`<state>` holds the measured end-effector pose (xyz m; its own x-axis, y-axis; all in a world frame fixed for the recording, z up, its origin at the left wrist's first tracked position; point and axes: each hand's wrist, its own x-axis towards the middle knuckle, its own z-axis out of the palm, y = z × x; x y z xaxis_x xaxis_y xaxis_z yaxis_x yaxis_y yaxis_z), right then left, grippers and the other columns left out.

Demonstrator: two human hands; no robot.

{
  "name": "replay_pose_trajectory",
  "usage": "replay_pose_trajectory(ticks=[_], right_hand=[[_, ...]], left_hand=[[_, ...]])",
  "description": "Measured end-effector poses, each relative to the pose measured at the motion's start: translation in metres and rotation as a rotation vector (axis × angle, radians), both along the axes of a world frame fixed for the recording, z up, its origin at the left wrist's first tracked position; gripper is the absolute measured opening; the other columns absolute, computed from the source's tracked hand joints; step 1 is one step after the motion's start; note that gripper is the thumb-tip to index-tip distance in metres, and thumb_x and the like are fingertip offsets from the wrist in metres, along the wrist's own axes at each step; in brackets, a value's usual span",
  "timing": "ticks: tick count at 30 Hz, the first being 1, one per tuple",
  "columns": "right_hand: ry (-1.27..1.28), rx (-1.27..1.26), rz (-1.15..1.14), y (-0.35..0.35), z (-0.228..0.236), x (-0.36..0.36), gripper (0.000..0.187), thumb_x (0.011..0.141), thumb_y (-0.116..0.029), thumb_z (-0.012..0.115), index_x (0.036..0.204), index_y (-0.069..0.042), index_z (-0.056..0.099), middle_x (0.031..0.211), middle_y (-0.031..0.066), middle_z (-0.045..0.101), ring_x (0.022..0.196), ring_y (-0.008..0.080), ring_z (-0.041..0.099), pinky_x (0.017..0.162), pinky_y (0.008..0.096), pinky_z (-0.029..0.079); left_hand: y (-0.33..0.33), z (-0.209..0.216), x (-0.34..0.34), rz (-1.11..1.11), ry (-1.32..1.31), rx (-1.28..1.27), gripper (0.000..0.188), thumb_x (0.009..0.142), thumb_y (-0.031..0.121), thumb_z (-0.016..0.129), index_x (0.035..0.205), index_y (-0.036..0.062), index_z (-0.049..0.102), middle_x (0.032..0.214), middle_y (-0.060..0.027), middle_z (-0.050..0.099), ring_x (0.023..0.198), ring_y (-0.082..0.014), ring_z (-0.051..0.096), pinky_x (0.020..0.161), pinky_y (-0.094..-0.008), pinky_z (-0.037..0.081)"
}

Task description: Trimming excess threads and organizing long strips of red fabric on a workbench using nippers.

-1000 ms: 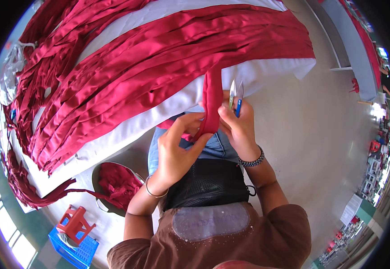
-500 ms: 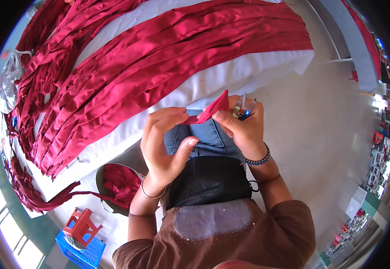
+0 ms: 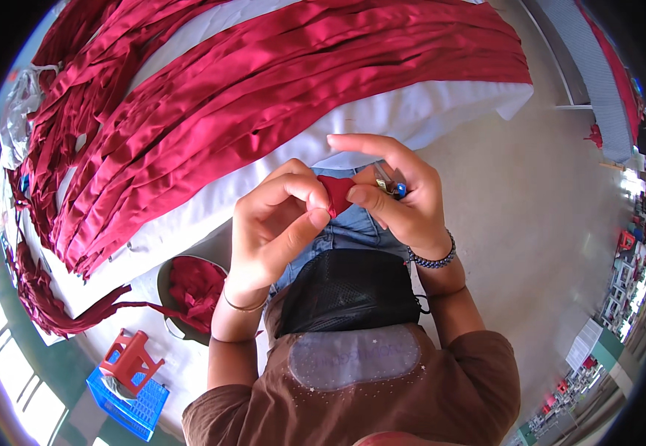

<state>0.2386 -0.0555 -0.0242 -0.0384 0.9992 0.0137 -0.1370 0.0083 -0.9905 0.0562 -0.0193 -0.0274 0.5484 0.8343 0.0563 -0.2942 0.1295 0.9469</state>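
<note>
A small piece of red fabric [image 3: 337, 195] is stretched between my hands above my lap. The thumb and index finger of my left hand [image 3: 275, 215] pinch its left edge. My right hand [image 3: 405, 195] grips the other end under its thumb, with the index finger lifted and stretched out to the left. Tucked in the same hand is a small metal tool with a blue part [image 3: 396, 189], which looks like thread snips; the fingers hide much of it.
Long red satin strips [image 3: 263, 97] lie across a white-covered table [image 3: 442, 100] in front. A bucket [image 3: 165, 286] of red fabric stands at my left, with a red stool [image 3: 130, 360] and blue crate [image 3: 133, 401] nearby. A black mesh bag [image 3: 345, 290] rests on my lap.
My left hand has gone from loosely spread fingers to a pinch on the fabric edge. The fabric's raised tip has come down, and my right index finger has lifted.
</note>
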Motion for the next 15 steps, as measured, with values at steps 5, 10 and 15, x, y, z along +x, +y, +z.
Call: replay_pose_trajectory(ticks=[5,10,15], right_hand=[[-0.288,0.254,-0.169,-0.006,-0.010,-0.014,0.023,0.081,-0.001,0.066,0.102,-0.002,0.059,0.079,0.0059,0.066,0.061,0.0073,0.059,0.057,0.0218,0.046],[-0.386,0.382,-0.160,-0.004,-0.007,-0.015,0.020,0.070,0.004,0.067,0.090,0.000,0.063,0.092,0.0109,0.066,0.069,0.0164,0.065,0.062,0.0258,0.051],[-0.333,0.385,-0.133,-0.001,-0.005,-0.012,0.017,0.072,0.000,0.068,0.089,0.002,0.065,0.114,0.0132,0.061,0.075,0.0189,0.065,0.066,0.0283,0.052]], left_hand=[[-0.004,-0.019,0.003,0.037,-0.162,-0.041,0.007,0.082,-0.004,0.060,0.088,-0.0024,0.058,0.088,-0.0052,0.050,0.079,-0.0117,0.046,0.071,-0.0234,0.038],[-0.009,-0.017,0.011,0.171,-0.062,0.115,0.006,0.084,-0.003,0.060,0.090,-0.0024,0.059,0.090,-0.0062,0.052,0.079,-0.0118,0.049,0.071,-0.0236,0.040],[-0.008,-0.015,0.011,0.296,0.064,0.299,0.010,0.081,-0.006,0.063,0.091,-0.0029,0.060,0.089,-0.0075,0.054,0.077,-0.0130,0.051,0.068,-0.0234,0.042]])
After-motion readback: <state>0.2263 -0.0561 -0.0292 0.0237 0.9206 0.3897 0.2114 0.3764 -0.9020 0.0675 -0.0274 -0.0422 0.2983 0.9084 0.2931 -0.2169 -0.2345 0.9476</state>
